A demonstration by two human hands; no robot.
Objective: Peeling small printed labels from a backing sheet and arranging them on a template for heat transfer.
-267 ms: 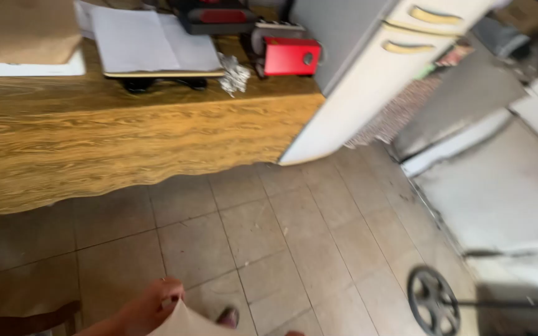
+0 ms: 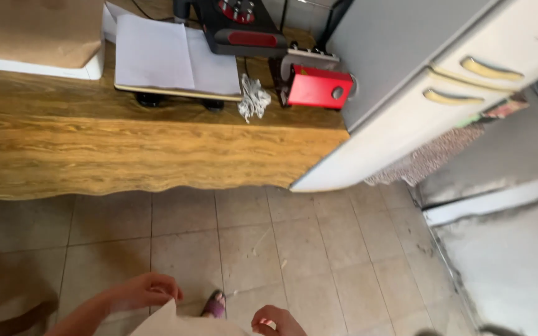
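My left hand (image 2: 141, 291) is low in the head view, its fingers pinched on the upper left edge of a pale beige sheet (image 2: 175, 322) that runs off the bottom of the frame. My right hand (image 2: 275, 321) shows only in part at the bottom edge, its fingers curled on the sheet's right side. A foot in a dark sandal (image 2: 214, 305) stands on the tiled floor (image 2: 294, 249) between the two hands.
A wooden table (image 2: 126, 155) stretches across the top left, carrying a press machine (image 2: 231, 28) with white paper (image 2: 169, 56) on its plate, a red box-shaped device (image 2: 316, 87), a wad of white cord (image 2: 253, 98) and a brown board (image 2: 32, 28). A white refrigerator (image 2: 418, 99) stands at right.
The view has shifted so the table and refrigerator sit lower and closer. My right hand has come into view, and both hands now hold the sheet a little higher.
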